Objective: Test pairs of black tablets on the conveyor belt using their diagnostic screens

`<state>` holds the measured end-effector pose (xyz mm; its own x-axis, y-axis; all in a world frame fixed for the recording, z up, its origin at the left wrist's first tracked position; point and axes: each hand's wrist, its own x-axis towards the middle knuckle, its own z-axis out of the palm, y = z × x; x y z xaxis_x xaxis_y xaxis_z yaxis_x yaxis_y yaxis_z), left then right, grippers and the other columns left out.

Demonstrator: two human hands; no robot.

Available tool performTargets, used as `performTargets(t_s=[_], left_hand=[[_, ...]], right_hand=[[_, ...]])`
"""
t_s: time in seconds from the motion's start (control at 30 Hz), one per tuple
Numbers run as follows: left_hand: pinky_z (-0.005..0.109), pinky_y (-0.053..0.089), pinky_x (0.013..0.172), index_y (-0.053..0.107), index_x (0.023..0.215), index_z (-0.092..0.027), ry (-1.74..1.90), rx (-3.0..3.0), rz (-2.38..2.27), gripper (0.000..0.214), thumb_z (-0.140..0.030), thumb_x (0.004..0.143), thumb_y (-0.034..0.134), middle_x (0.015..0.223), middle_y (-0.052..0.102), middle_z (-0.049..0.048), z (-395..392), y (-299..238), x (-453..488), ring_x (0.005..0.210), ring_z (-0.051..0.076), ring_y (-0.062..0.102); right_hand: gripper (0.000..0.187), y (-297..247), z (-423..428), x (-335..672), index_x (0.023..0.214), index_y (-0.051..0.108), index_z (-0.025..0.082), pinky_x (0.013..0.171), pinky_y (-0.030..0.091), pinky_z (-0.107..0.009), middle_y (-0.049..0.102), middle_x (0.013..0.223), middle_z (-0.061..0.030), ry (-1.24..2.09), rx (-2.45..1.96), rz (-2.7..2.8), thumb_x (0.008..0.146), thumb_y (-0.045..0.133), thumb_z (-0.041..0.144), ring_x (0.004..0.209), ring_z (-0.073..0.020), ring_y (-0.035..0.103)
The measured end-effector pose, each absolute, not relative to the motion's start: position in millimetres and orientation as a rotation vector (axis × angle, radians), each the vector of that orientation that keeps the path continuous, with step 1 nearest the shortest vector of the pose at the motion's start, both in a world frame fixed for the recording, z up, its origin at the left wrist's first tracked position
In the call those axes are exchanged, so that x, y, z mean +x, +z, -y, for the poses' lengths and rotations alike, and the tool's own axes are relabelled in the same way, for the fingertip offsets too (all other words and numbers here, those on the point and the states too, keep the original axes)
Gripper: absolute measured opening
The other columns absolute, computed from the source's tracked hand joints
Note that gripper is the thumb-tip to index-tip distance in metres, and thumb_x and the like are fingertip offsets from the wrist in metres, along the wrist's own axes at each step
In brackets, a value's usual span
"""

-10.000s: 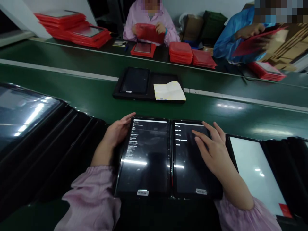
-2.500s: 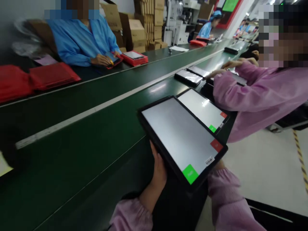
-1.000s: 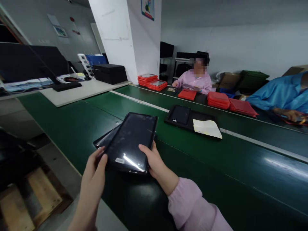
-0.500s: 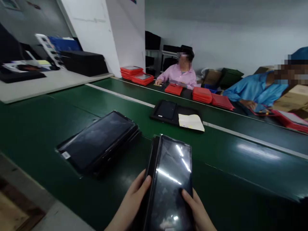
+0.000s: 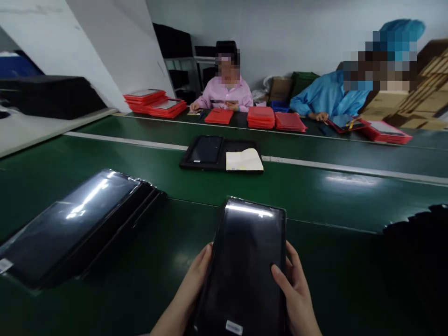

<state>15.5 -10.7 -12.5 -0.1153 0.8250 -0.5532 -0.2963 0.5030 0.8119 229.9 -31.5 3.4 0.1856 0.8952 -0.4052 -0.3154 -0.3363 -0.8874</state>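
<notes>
Between my two hands is a small stack of black tablets (image 5: 250, 261), the top one glossy, film-covered and bearing a white label near its lower edge. My left hand (image 5: 196, 275) grips the left side, its fingers mostly hidden beneath. On the right side, my right hand (image 5: 296, 284) has its thumb on the screen edge and its fingers wrapped around. To the left, a stack of similar film-wrapped tablets (image 5: 80, 224) lies on the green table (image 5: 168, 298).
Farther back lies a black tray (image 5: 241, 145) with a tablet (image 5: 205, 149) and a white paper (image 5: 244, 160). Red pouches (image 5: 261, 116) are piled along the far side, before one person in pink (image 5: 227, 93) and another in blue (image 5: 329, 95). Dark stacked items (image 5: 416, 252) stand at right.
My view has swung right. The held tablets, earlier offset with one showing at the left, are now lined up under the top one. Both hands keep their grip.
</notes>
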Motion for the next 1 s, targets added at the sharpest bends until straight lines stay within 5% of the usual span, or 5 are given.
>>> performTargets(t_s=[0.2, 0.37, 0.57, 0.73, 1.0], left_hand=[[0.048, 0.064, 0.092, 0.08, 0.101, -0.021, 0.963, 0.633, -1.588, 0.059, -0.059, 0.059, 0.094, 0.104, 0.083, 0.0139, -2, -26, -15, 0.105, 0.039, 0.079], [0.065, 0.047, 0.117, 0.075, 0.126, -0.023, 0.97, 1.202, -1.93, 0.061, -0.063, 0.08, 0.07, 0.142, 0.07, 0.0187, -9, -26, -50, 0.142, 0.046, 0.059], [0.076, 0.027, 0.125, 0.06, 0.151, -0.017, 0.585, 2.03, -1.788, 0.067, -0.053, 0.095, 0.058, 0.169, 0.046, 0.0248, -51, -29, 0, 0.161, 0.047, 0.034], [0.066, 0.036, 0.125, 0.063, 0.145, -0.007, 0.449, 2.24, -1.732, 0.061, -0.039, 0.093, 0.054, 0.151, 0.065, 0.0274, -110, -27, 46, 0.147, 0.043, 0.056], [0.062, 0.05, 0.113, 0.074, 0.126, -0.01, 0.49, 2.262, -1.736, 0.048, -0.031, 0.091, 0.048, 0.131, 0.076, 0.0249, -123, -25, 56, 0.123, 0.042, 0.071]], right_hand=[[0.117, 7, 29, 299, 0.169, 0.037, 0.04, 0.101, 0.065, -0.051, 0.067, 0.154, -0.0067, 1.131, -1.583, 0.605, 0.068, 0.086, 0.072, 0.132, -0.0394, 0.071], [0.107, -8, 27, 345, 0.161, 0.053, 0.031, 0.114, 0.057, -0.052, 0.056, 0.165, -0.0082, 0.948, -1.846, 0.79, 0.07, 0.078, 0.082, 0.151, -0.0416, 0.053], [0.078, -30, 14, 340, 0.141, 0.068, 0.027, 0.121, 0.04, -0.074, 0.056, 0.158, -0.0163, 0.395, -1.869, 1.368, 0.085, 0.066, 0.081, 0.159, -0.0487, 0.035], [0.085, -26, 6, 337, 0.144, 0.065, 0.024, 0.104, 0.059, -0.062, 0.066, 0.139, -0.0175, 0.525, -1.945, 1.226, 0.083, 0.067, 0.083, 0.129, -0.0423, 0.065], [0.077, -25, -11, 336, 0.143, 0.065, 0.025, 0.101, 0.061, -0.052, 0.073, 0.126, -0.0125, 0.622, -1.889, 1.163, 0.086, 0.068, 0.077, 0.121, -0.0352, 0.07]])
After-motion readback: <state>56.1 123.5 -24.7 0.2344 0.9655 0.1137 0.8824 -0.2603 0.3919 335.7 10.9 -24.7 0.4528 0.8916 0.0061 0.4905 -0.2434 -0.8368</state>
